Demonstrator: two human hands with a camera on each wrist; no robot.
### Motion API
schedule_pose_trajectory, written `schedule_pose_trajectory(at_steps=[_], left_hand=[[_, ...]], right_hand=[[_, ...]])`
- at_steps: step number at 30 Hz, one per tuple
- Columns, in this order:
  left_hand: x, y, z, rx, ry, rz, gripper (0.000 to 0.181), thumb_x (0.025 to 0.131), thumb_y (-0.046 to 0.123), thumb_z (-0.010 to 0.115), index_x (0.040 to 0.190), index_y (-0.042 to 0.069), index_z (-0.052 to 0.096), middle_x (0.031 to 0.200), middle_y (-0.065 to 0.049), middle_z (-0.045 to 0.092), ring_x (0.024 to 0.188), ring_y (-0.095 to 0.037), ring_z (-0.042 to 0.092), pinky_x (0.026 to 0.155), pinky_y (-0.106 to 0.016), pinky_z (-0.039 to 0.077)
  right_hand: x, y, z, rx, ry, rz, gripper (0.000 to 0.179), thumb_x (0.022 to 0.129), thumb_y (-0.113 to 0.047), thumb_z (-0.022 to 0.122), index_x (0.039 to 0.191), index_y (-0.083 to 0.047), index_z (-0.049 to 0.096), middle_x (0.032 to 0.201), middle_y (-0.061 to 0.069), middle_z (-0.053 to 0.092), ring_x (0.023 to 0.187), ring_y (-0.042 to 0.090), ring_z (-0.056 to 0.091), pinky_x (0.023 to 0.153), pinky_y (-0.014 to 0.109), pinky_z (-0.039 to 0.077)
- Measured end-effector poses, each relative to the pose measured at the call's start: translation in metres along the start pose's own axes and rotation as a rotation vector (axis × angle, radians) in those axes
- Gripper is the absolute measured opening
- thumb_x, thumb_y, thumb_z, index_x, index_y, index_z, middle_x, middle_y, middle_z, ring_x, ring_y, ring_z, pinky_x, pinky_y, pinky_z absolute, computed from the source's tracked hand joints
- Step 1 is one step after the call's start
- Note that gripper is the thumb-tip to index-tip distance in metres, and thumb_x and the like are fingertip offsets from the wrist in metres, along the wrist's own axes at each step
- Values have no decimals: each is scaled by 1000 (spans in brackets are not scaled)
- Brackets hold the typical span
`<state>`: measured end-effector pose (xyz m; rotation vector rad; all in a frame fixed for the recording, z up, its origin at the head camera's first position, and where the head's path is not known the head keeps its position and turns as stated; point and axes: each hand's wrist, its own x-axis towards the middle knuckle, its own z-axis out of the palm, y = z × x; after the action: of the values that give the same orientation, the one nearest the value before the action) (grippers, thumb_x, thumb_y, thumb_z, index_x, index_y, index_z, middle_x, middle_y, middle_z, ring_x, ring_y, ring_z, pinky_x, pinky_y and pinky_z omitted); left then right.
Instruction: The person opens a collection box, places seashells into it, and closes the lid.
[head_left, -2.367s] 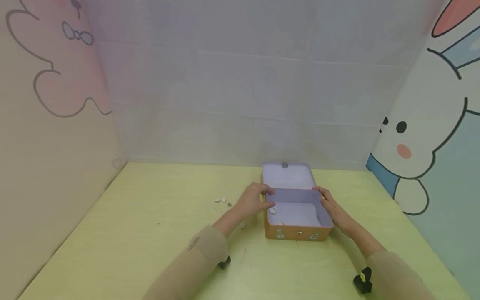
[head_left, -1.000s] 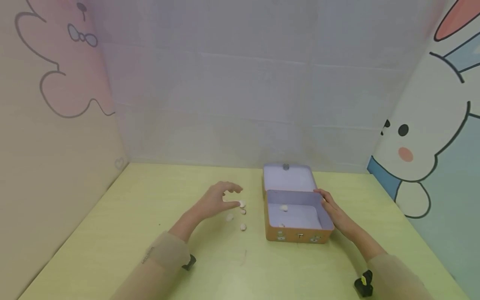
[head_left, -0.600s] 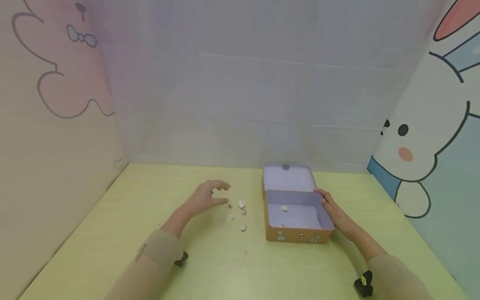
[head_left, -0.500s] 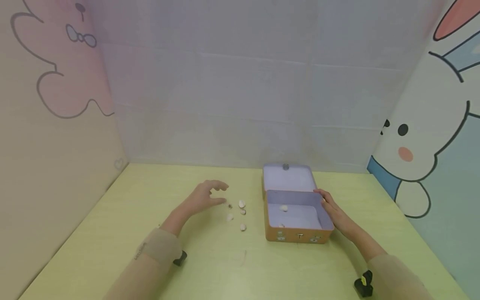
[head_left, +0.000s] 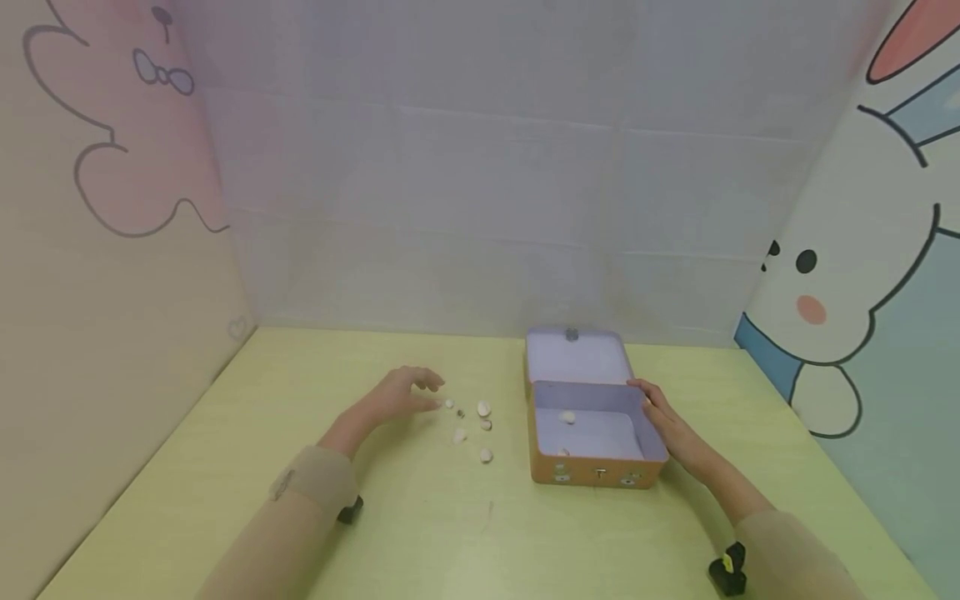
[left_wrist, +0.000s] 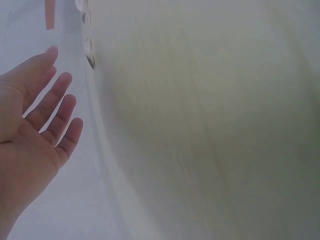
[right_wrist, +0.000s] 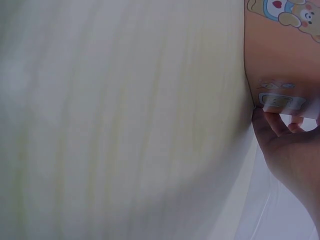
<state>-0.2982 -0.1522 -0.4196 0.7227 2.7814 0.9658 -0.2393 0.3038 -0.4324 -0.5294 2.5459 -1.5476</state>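
Observation:
My left hand [head_left: 396, 395] hovers over the table with loosely bent fingers and nothing between them. Right by its fingertips lies a small white seashell [head_left: 449, 403]; several more whitish shells, one being this shell [head_left: 483, 408], are scattered to the right. The left wrist view shows the left palm [left_wrist: 30, 125] with spread fingers, and some shells [left_wrist: 90, 54] beyond. An orange tin box [head_left: 547, 468] with a lilac inside stands with its lid tipped back. Inside are a white shell [head_left: 567, 417] and a smaller piece near the front wall. My right hand [head_left: 675, 429] holds the box's right side.
The lilac lid [head_left: 577, 354] lies back toward the rear wall [head_left: 420, 208]. Printed side walls close in the yellowish table [head_left: 420, 533] at left and right. Black devices sit at both wrists, such as the right one [head_left: 726, 570].
My left hand has let go of a white shell inside the box, then moved left past the loose shells, uncovering a small white one. My right hand has stayed at the box.

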Motion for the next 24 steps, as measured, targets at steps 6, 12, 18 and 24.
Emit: schedule_pose_trajectory(at_steps=[6, 12, 18, 24], left_hand=[[4, -2, 1, -12, -66, -74, 32, 84, 17, 70, 115, 9, 64, 110, -7, 64, 104, -24, 58, 90, -41, 49], [4, -3, 2, -48, -122, -79, 30, 82, 11, 72, 111, 6, 64, 109, -8, 66, 104, -25, 60, 91, -39, 49], [6, -4, 3, -30, -130, -44, 27, 83, 9, 71, 109, 5, 65, 106, -7, 66, 102, -24, 60, 91, -38, 49], [7, -4, 4, 36, -119, -24, 20, 83, 8, 70, 102, 7, 67, 102, -4, 66, 101, -22, 59, 92, -38, 48]], right_hand=[[1, 1, 0, -2, -1, 14, 45, 105, -22, 24, 146, -5, 17, 153, 25, 4, 139, 49, -1, 103, 72, 2], [2, 2, 0, -8, 1, 9, 45, 105, -21, 24, 145, -3, 17, 152, 26, 5, 139, 49, 0, 103, 72, 2], [1, 2, 1, -9, -1, 0, 45, 105, -21, 24, 145, -3, 17, 152, 26, 4, 138, 49, 0, 103, 72, 2], [1, 2, 1, -7, 2, -8, 44, 105, -20, 24, 145, -3, 17, 152, 26, 5, 138, 49, 1, 103, 72, 3]])
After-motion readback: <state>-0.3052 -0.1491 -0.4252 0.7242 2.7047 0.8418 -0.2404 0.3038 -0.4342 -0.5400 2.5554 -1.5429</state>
